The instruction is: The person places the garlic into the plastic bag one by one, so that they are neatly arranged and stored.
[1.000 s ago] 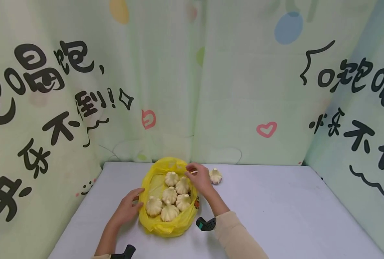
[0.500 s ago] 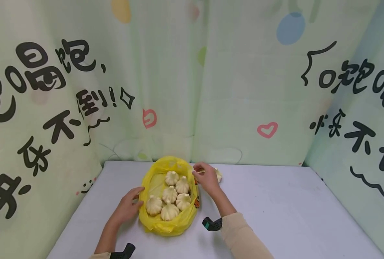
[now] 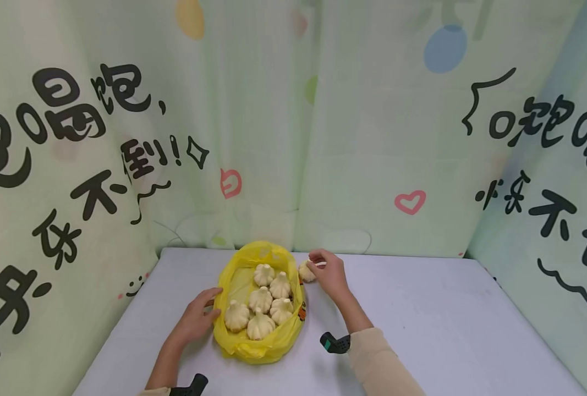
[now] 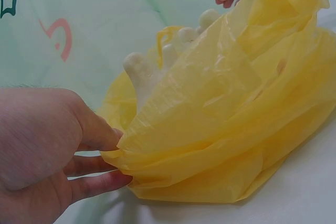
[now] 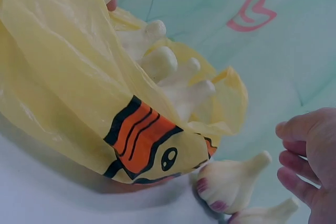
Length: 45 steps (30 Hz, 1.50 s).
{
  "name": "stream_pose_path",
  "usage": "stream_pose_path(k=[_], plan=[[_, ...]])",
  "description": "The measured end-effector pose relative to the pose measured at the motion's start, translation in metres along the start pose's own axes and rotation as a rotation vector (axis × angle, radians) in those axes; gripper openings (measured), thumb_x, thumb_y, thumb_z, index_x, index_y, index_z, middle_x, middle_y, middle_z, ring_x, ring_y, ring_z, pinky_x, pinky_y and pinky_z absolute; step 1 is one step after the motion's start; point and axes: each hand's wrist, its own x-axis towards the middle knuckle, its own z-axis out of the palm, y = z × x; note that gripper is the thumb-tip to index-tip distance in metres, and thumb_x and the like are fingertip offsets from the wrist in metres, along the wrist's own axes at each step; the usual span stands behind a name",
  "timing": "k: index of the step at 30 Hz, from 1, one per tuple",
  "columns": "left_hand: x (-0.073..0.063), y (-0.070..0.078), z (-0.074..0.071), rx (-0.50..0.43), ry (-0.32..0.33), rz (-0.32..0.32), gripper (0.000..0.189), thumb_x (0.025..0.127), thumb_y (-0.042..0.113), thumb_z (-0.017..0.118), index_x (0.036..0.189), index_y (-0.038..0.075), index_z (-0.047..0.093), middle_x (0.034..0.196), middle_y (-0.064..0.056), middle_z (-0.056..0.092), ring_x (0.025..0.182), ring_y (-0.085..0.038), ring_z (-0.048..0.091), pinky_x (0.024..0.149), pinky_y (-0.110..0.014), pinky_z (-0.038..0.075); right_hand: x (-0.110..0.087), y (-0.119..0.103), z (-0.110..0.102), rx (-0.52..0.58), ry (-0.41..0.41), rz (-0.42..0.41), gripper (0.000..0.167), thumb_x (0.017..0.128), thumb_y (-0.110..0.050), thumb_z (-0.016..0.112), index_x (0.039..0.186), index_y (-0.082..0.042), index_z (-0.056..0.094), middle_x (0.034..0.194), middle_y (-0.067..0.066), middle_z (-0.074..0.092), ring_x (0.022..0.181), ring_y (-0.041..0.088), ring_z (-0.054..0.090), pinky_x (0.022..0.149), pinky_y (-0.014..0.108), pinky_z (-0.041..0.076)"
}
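Observation:
A yellow plastic bag [image 3: 293, 335] with its mouth rolled wide stands on the table, several garlic bulbs [image 3: 260, 300] inside it. At the bag's left side, my left hand [image 3: 196, 319] pinches the edge of the plastic between thumb and fingers, as the left wrist view shows. My right hand [image 3: 329, 273] hovers just right of the bag, fingers loosely bent, nothing held. Close by the bag's right side lies a loose garlic bulb [image 3: 306, 271]; in the right wrist view a second loose bulb [image 5: 265, 215] lies beside it, hidden behind the hand in the head view.
The white table [image 3: 422, 313] extends to the right of the bag. A printed pale green curtain [image 3: 352, 165] hangs along its back edge and both sides.
My right hand has moved off the bag's right rim, to the right. One loose bulb has come into view next to the bag, another is now hidden behind the hand. My left hand stays put.

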Motion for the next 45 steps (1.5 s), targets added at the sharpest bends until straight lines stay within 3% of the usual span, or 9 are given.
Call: stream_pose_path(k=[23, 45], plan=[[0.005, 0.000, -0.002, 0.016, 0.015, 0.012, 0.050, 0.093, 0.002, 0.057, 0.141, 0.006, 0.045, 0.147, -0.019, 0.042, 0.124, -0.040, 0.053, 0.099, -0.052, 0.049, 0.006, 0.035, -0.033, -0.059, 0.106, -0.002, 0.023, 0.082, -0.003, 0.072, 0.105, 0.002, 0.067, 0.103, 0.017, 0.069, 0.097, 0.031, 0.066, 0.083, 0.044, 0.057], [0.003, -0.005, 0.004, 0.013, 0.017, 0.001, 0.049, 0.092, 0.004, 0.058, 0.140, 0.006, 0.047, 0.146, -0.019, 0.044, 0.124, -0.038, 0.054, 0.102, -0.053, 0.047, 0.008, 0.047, -0.030, -0.058, 0.063, 0.036, 0.026, 0.081, -0.001, 0.072, 0.105, 0.004, 0.067, 0.104, 0.021, 0.068, 0.099, 0.035, 0.064, 0.087, 0.051, 0.054]])
